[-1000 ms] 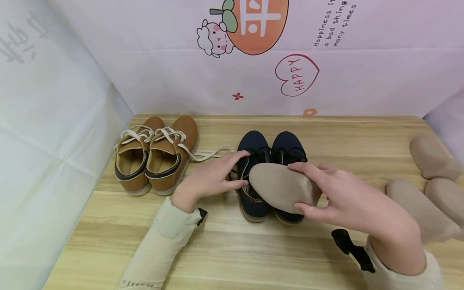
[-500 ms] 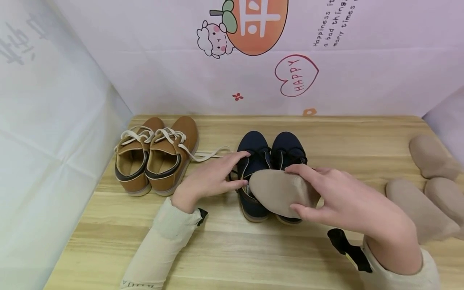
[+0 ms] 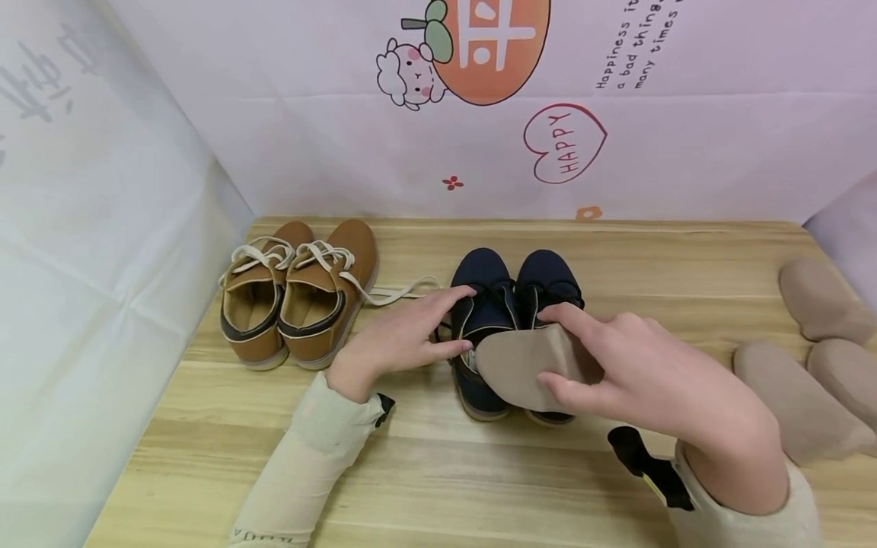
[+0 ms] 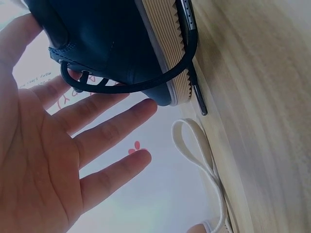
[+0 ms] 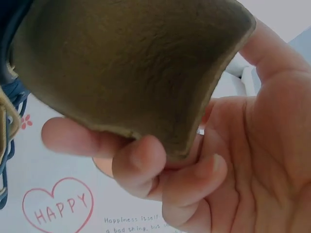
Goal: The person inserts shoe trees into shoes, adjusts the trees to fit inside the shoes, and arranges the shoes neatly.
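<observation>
The right hand [image 3: 640, 369] grasps a beige, rounded, hollow shell [image 3: 517, 367] over two navy lace-up shoes [image 3: 492, 308]; the left hand [image 3: 403, 332], grip released, spreads at their side.

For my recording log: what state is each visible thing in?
Left navy lace-up shoe, upright, dark lace loose.
Right navy lace-up shoe, upright, opening mostly hidden.
Brown lace-up shoes, upright, empty; cream lace trailing on table.
Beige shoe insert, held tilted at the left navy opening; entry unclear.
Other beige inserts, lying on table.
Left hand, fingers spread by left navy shoe.
Right hand, gripping the beige insert.
</observation>
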Demonstrator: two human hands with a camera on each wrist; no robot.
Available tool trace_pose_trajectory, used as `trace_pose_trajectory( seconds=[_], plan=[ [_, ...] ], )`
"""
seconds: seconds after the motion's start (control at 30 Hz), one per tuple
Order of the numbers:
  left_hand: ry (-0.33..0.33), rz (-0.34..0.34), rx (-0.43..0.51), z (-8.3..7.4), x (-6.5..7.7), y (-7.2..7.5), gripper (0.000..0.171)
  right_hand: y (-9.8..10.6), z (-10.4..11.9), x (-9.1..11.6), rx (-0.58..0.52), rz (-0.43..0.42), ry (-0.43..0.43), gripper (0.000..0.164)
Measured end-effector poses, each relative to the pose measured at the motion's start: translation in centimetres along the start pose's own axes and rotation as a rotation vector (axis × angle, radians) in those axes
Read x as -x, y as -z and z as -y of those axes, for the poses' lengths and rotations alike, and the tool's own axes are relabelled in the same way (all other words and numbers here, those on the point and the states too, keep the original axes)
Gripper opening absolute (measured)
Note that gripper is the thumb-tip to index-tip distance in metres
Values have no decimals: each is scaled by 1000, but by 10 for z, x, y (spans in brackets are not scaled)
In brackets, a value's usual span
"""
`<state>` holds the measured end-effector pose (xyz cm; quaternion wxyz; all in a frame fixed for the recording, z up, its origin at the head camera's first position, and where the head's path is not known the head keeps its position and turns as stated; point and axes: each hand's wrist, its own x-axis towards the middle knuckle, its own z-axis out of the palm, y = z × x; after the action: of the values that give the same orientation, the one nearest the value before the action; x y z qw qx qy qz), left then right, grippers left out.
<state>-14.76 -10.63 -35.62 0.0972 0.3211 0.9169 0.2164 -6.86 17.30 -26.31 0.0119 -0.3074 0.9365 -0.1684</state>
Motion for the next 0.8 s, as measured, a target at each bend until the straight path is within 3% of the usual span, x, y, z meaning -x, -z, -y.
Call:
trace_pose_trajectory(
  seconds=[0.27, 0.5, 0.8],
  plan=[
    [-30, -2, -11, -1, -2, -1, 72, 3, 9, -7, 33, 22, -39, 39],
    [-47, -8, -8, -1, -4, 0, 70, 0, 9, -13, -10, 68, -75, 54],
    [-44, -14, -14, 1, -1, 0, 67, -2, 14, -17, 1, 64, -103, 65]
  ],
)
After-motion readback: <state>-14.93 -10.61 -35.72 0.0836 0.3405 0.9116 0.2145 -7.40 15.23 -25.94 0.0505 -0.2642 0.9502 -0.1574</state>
